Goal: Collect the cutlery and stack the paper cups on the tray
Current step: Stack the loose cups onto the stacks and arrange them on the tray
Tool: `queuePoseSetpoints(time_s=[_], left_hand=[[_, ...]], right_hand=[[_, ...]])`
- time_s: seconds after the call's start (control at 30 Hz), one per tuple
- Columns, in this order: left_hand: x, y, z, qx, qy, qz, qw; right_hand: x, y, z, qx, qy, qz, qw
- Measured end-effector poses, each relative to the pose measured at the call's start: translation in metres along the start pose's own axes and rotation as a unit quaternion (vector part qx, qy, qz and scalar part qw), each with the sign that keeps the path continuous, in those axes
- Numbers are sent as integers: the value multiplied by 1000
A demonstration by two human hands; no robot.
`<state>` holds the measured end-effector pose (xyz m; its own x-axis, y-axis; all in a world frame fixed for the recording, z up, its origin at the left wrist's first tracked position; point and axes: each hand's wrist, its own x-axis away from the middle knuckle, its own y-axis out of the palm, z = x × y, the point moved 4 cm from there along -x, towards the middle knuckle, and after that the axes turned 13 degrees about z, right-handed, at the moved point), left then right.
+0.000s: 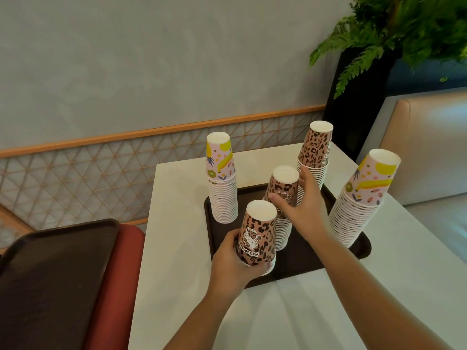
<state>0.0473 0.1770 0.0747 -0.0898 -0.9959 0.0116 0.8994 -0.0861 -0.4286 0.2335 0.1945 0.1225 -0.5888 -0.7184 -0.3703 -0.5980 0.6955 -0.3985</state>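
The paper cups were tapered cones turned mouth down, their flat white bases uppermost and their rolled rims forming ribbed white bands down each pile. On the dark, matte, round-cornered tray [313, 258] stood four stacks: a fruit-print stack [222, 180] at the far left, a leopard-print stack [314, 152] at the far right, a second fruit-print stack [358, 200] leaning at the near right corner, and a middle leopard stack [281, 205].

The left hand [232, 263] had its grip curled round a short leopard-print bundle [257, 236], held at the tray's near left corner; whether the bundle touched the tray could not be told. The right hand [300, 205] was clamped on the upper part of the middle leopard stack, thumb across the front, fingers hidden behind it.

The tray lay on a smooth white square surface [182, 248]. To the left, a second dark tray [55, 269], cut off by the frame edge, rested over a red padded seat [118, 286]. Behind ran a pale grey wall with a wooden rail [151, 132] above diamond-pattern lattice. A fern in a black planter [358, 102] stood at the right, beside a beige cushioned bench [429, 137].

No cutlery could be made out. The far cups' lower prints were too blurred to read.
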Motion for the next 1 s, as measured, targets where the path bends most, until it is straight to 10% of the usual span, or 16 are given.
queuePoseSetpoints(time_s=[0.57, 1.0], left_hand=[[-48, -4, 146, 88, 174, 57, 979], [-78, 59, 94, 42, 114, 47, 991]], right_hand=[[-21, -42, -73, -118, -153, -29, 981], [-39, -22, -4, -72, -71, -117, 988]])
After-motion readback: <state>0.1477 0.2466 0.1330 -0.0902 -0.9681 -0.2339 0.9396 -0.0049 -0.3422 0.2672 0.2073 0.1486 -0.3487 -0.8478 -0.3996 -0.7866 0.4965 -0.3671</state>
